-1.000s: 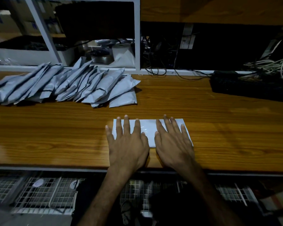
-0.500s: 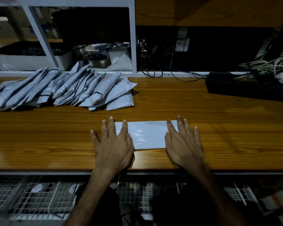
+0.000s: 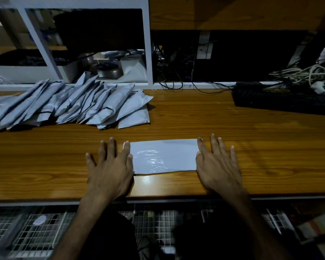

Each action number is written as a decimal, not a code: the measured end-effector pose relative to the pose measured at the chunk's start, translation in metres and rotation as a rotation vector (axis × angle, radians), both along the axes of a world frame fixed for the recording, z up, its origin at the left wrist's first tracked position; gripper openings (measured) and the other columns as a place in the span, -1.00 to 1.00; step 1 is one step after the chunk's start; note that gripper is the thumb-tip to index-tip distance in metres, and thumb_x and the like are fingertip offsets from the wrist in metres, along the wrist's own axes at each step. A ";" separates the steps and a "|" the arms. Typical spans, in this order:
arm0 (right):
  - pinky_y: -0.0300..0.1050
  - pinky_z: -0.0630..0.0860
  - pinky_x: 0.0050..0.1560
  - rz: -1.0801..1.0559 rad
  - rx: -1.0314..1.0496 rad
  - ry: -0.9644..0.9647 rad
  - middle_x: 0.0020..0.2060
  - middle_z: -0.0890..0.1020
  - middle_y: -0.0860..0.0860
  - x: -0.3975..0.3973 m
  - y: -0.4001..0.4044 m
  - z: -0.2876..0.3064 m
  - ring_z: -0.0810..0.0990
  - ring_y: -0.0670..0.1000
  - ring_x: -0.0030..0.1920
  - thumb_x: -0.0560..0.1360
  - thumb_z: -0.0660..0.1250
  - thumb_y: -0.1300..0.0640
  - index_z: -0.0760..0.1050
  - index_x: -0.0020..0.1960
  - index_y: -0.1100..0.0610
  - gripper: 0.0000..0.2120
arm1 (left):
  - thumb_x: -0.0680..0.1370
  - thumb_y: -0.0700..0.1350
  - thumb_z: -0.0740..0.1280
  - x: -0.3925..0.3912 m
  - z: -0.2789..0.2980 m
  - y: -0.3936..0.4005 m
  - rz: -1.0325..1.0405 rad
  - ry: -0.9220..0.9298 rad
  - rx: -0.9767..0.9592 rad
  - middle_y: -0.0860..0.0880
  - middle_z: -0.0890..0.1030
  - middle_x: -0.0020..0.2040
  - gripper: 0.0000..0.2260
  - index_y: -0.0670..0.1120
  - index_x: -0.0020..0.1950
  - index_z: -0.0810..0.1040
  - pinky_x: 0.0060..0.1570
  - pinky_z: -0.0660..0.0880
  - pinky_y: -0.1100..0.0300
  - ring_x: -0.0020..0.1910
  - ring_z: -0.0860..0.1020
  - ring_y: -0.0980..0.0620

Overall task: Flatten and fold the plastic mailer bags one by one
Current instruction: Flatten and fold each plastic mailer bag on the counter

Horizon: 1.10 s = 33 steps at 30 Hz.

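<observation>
Flat, glossy rectangular mailer (image 3: pixel 163 156), woodgrain table (image 3: pixel 251 147)

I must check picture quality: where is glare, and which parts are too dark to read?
Head view: glare streaks the mailer bag and the table just below it; the shelf recess is nearly black; both hands stay legible; edges bend from the wide-angle lens.

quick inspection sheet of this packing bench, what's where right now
surface: wooden table, glossy.
job's things: flat white mailer near the front edge; pile of folded mailers back left.
clutter: black keyboard back right.
grippers: left hand and right hand flat, fingers straight, one on each end of the mailer.
cables: tangle of cables back right.
surroundings: white shelf frame behind; wire baskets below.
</observation>
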State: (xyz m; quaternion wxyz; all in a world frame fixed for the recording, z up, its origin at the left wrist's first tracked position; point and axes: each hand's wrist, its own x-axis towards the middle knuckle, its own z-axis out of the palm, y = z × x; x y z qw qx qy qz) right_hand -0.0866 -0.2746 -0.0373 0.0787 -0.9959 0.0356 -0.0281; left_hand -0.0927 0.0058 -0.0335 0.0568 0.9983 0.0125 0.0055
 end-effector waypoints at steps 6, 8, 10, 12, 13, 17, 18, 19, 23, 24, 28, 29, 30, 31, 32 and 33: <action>0.23 -0.19 0.62 -0.014 0.015 -0.004 0.68 -0.11 0.11 0.000 -0.005 0.000 -0.15 0.12 0.67 0.72 -0.14 -0.13 -0.12 0.69 -0.12 -0.45 | 0.70 0.20 -0.22 -0.003 0.004 0.023 -0.019 0.028 0.020 -0.12 -0.13 0.71 -0.48 0.25 0.67 -0.18 0.55 -0.11 -0.41 0.67 -0.18 -0.21; 0.22 -0.18 0.62 -0.015 0.030 -0.010 0.68 -0.08 0.11 -0.001 -0.007 0.000 -0.14 0.11 0.67 0.73 -0.13 -0.10 -0.10 0.69 -0.12 -0.47 | 0.70 0.19 -0.21 -0.003 0.003 0.024 -0.022 0.028 0.011 -0.12 -0.13 0.71 -0.49 0.26 0.67 -0.18 0.55 -0.11 -0.41 0.67 -0.17 -0.21; 0.21 -0.15 0.63 -0.022 0.046 -0.021 0.68 -0.06 0.10 -0.002 -0.009 0.001 -0.12 0.11 0.67 0.74 -0.11 -0.07 -0.06 0.68 -0.12 -0.48 | 0.70 0.18 -0.20 -0.004 0.002 0.023 -0.019 0.019 0.016 -0.12 -0.11 0.71 -0.49 0.25 0.68 -0.15 0.55 -0.09 -0.41 0.67 -0.16 -0.21; 0.19 -0.12 0.64 -0.035 0.072 -0.041 0.68 -0.01 0.09 -0.004 -0.010 0.001 -0.08 0.10 0.67 0.74 -0.07 -0.02 0.01 0.68 -0.11 -0.50 | 0.70 0.17 -0.18 -0.004 0.002 0.022 -0.015 -0.003 0.033 -0.13 -0.07 0.71 -0.48 0.22 0.68 -0.10 0.54 -0.05 -0.41 0.67 -0.13 -0.24; 0.18 -0.09 0.64 -0.043 0.085 -0.056 0.68 0.02 0.09 -0.004 -0.010 0.001 -0.05 0.09 0.67 0.74 -0.03 0.02 0.05 0.68 -0.09 -0.50 | 0.70 0.16 -0.16 -0.004 0.002 0.021 -0.012 -0.013 0.043 -0.14 -0.05 0.70 -0.48 0.20 0.69 -0.07 0.54 -0.02 -0.41 0.67 -0.11 -0.25; 0.15 0.03 0.62 -0.076 0.149 -0.140 0.64 0.20 0.09 -0.004 -0.010 0.005 0.11 0.10 0.65 0.73 0.08 0.13 0.31 0.59 0.06 -0.57 | 0.67 0.15 -0.18 -0.006 0.007 0.021 0.006 -0.033 0.052 -0.16 0.09 0.69 -0.44 0.12 0.67 0.12 0.54 0.07 -0.39 0.66 -0.01 -0.29; 0.14 0.04 0.61 -0.080 0.174 -0.163 0.63 0.23 0.10 -0.005 -0.008 0.007 0.15 0.10 0.64 0.73 0.09 0.11 0.36 0.56 0.10 -0.59 | 0.63 0.16 -0.18 -0.006 0.008 0.021 0.004 -0.054 0.053 -0.16 0.15 0.67 -0.41 0.09 0.65 0.20 0.53 0.10 -0.38 0.65 0.05 -0.29; 0.12 0.03 0.61 -0.073 0.192 -0.184 0.62 0.26 0.10 -0.005 -0.007 0.009 0.18 0.10 0.63 0.73 0.10 0.10 0.40 0.54 0.13 -0.60 | 0.62 0.17 -0.17 -0.007 0.010 0.019 -0.004 -0.088 0.045 -0.16 0.24 0.64 -0.39 0.06 0.61 0.29 0.53 0.14 -0.36 0.64 0.12 -0.28; -0.02 -0.09 0.61 0.090 0.251 -0.200 0.59 0.33 0.04 -0.001 0.016 0.013 0.23 0.02 0.60 0.74 0.08 0.03 0.46 0.50 0.12 -0.59 | 0.66 0.07 0.02 -0.010 0.012 -0.011 -0.113 -0.282 -0.122 -0.10 0.53 0.46 -0.53 -0.05 0.37 0.59 0.56 0.18 -0.19 0.52 0.38 -0.16; -0.06 -0.10 0.61 0.156 0.262 -0.189 0.59 0.34 0.01 0.000 0.025 0.013 0.24 -0.02 0.59 0.74 0.07 0.01 0.45 0.50 0.10 -0.59 | 0.67 0.05 0.06 -0.010 0.014 -0.023 -0.145 -0.302 -0.171 -0.09 0.55 0.44 -0.58 -0.05 0.34 0.61 0.57 0.13 -0.11 0.52 0.39 -0.13; -0.02 -0.04 0.64 0.360 0.202 -0.102 0.62 0.26 -0.04 0.004 0.056 0.011 0.14 -0.05 0.63 0.75 0.00 0.00 0.32 0.59 0.06 -0.55 | 0.71 -0.06 0.17 -0.002 0.009 -0.060 -0.255 -0.288 -0.262 -0.08 0.54 0.46 -0.70 -0.09 0.34 0.60 0.56 0.17 0.01 0.54 0.36 -0.07; -0.01 -0.03 0.64 0.378 0.182 -0.090 0.63 0.24 -0.03 0.004 0.059 0.009 0.11 -0.03 0.64 0.76 -0.01 0.00 0.29 0.61 0.06 -0.55 | 0.71 -0.07 0.15 0.001 0.006 -0.065 -0.272 -0.270 -0.267 -0.09 0.51 0.48 -0.69 -0.09 0.35 0.58 0.56 0.18 0.00 0.56 0.33 -0.08; 0.00 -0.03 0.64 0.382 0.169 -0.080 0.64 0.22 -0.02 0.005 0.059 0.008 0.08 -0.03 0.65 0.76 -0.02 0.01 0.26 0.62 0.06 -0.54 | 0.71 -0.07 0.13 0.004 0.003 -0.068 -0.285 -0.254 -0.258 -0.10 0.47 0.51 -0.68 -0.10 0.38 0.55 0.57 0.17 -0.01 0.58 0.30 -0.09; 0.01 -0.04 0.64 0.377 0.159 -0.072 0.65 0.20 -0.02 0.006 0.059 0.007 0.06 -0.03 0.65 0.76 -0.03 0.01 0.23 0.63 0.06 -0.53 | 0.72 -0.05 0.10 0.007 -0.001 -0.070 -0.291 -0.239 -0.235 -0.10 0.42 0.55 -0.65 -0.10 0.43 0.50 0.59 0.14 -0.02 0.60 0.26 -0.09; 0.01 -0.05 0.64 0.368 0.145 -0.066 0.65 0.18 -0.03 0.006 0.058 0.005 0.04 -0.03 0.66 0.76 -0.05 0.00 0.20 0.64 0.05 -0.52 | 0.72 -0.03 0.06 0.008 -0.004 -0.071 -0.291 -0.225 -0.203 -0.10 0.38 0.58 -0.61 -0.09 0.49 0.44 0.60 0.11 -0.03 0.61 0.23 -0.10; 0.01 -0.06 0.64 0.357 0.129 -0.064 0.66 0.16 -0.04 0.006 0.057 0.003 0.02 -0.03 0.66 0.75 -0.09 -0.02 0.18 0.65 0.04 -0.51 | 0.72 -0.01 0.02 0.009 -0.006 -0.072 -0.281 -0.212 -0.170 -0.10 0.33 0.61 -0.57 -0.09 0.55 0.38 0.61 0.09 -0.05 0.62 0.20 -0.09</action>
